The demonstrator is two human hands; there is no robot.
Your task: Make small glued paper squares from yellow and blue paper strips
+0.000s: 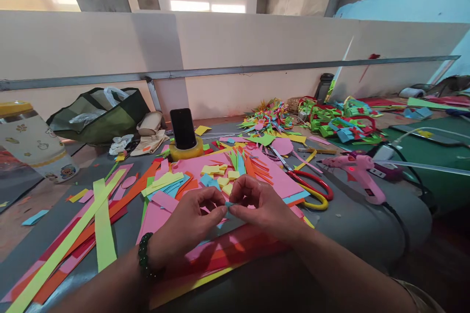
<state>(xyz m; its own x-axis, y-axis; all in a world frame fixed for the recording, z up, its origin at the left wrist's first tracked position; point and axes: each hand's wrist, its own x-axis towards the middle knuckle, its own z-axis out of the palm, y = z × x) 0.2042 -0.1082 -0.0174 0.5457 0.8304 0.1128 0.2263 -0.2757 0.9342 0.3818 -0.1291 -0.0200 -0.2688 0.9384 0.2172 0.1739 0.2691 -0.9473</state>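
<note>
My left hand [191, 222] and my right hand [260, 205] meet over the table, fingertips pinched together on a small blue paper piece [229, 204]. A dark bead bracelet [144, 256] circles my left wrist. Under the hands lie pink paper sheets [279, 178] and red and orange sheets [220, 254]. Just beyond the fingers sit small yellow paper squares [220, 173] and fanned coloured strips [244, 161].
Long green, orange and pink paper strips [103, 220] lie at the left. Red and yellow scissors [312, 188] and a pink glue gun [362, 171] rest at the right. A phone [182, 128] stands in a tape roll. Paper flowers [270, 117], a green bag [99, 115] and a bottle [33, 142] stand behind.
</note>
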